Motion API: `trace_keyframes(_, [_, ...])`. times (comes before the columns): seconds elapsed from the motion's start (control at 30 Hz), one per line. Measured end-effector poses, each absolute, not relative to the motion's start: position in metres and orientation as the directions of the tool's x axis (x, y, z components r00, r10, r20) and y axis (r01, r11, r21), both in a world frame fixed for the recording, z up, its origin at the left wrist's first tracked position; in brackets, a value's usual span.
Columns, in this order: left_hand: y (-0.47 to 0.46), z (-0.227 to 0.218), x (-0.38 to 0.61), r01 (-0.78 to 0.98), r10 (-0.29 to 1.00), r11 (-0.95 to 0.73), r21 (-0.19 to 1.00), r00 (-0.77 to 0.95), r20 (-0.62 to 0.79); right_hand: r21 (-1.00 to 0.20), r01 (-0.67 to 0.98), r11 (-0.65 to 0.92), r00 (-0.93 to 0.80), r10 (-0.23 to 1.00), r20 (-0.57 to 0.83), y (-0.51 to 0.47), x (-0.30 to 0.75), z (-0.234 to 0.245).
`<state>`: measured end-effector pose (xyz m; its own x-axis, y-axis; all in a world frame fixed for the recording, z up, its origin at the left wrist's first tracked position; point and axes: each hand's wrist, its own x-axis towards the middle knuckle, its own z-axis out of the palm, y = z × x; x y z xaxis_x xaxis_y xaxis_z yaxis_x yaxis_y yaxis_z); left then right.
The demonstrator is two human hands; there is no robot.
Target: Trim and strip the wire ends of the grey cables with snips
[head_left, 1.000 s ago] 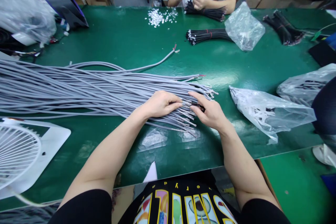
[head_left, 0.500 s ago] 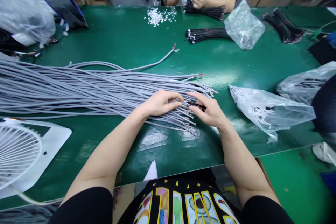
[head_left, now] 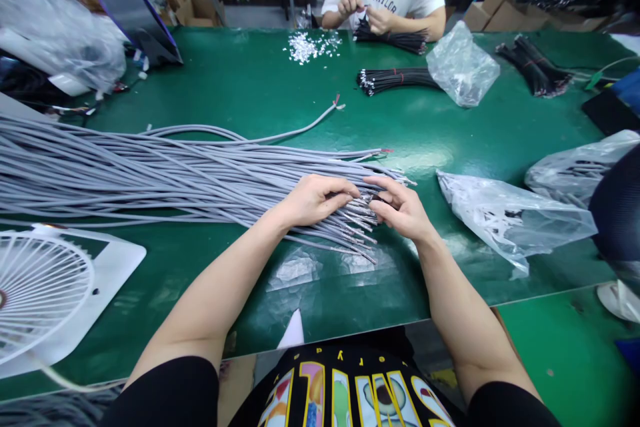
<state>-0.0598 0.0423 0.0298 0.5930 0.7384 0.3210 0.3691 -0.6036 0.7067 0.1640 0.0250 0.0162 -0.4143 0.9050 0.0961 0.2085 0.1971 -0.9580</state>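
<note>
Left-hand fingertips have slid slightly toward the cable ends since the previous frame, closer to the right hand point(head_left: 403, 210), and the view now takes in more beyond the table's far edge. The left hand point(head_left: 315, 200) pinches among the gray cables point(head_left: 200, 167), thumb against forefinger near their tips. The right hand curls around a small dark object point(head_left: 376, 198), mostly hidden, just beside those tips.

The cables lie lengthwise on the green table point(head_left: 240, 93), running off at the left; their smooth, round jackets finish in rough, silvery ends. Glossy green surface stretches from these ends to a crumpled clear bag point(head_left: 515, 217) at the right, and another band separates the cables from the white scraps point(head_left: 305, 48) near the far edge. The table's straight near edge passes just before the person's body. A ribbed white fan point(head_left: 45, 287) lies at the left.
</note>
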Motion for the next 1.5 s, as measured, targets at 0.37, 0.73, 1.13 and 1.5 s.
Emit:
trace_keyframes(0.37, [0.043,0.024,-0.058,0.409,0.669,-0.698,0.589,0.667,0.329,-0.812,0.368,0.453,-0.411,0.863,0.295,0.024,0.166,0.016])
trace_keyframes(0.73, [0.044,0.020,-0.051,0.483,0.768,-0.600,0.638,0.571,0.289,-0.609,0.524,0.595,-0.422,0.803,0.422,0.013,0.161,0.023])
trace_keyframes(1.13, [0.038,0.028,-0.049,0.530,0.807,-0.547,0.648,0.540,0.240,-0.310,0.768,0.560,-0.391,0.794,0.466,0.020,0.146,0.014])
trace_keyframes(1.5, [0.039,0.034,-0.051,0.139,0.856,-0.351,0.926,0.448,0.258,-0.305,0.728,0.614,-0.367,0.725,0.583,0.020,0.130,0.006])
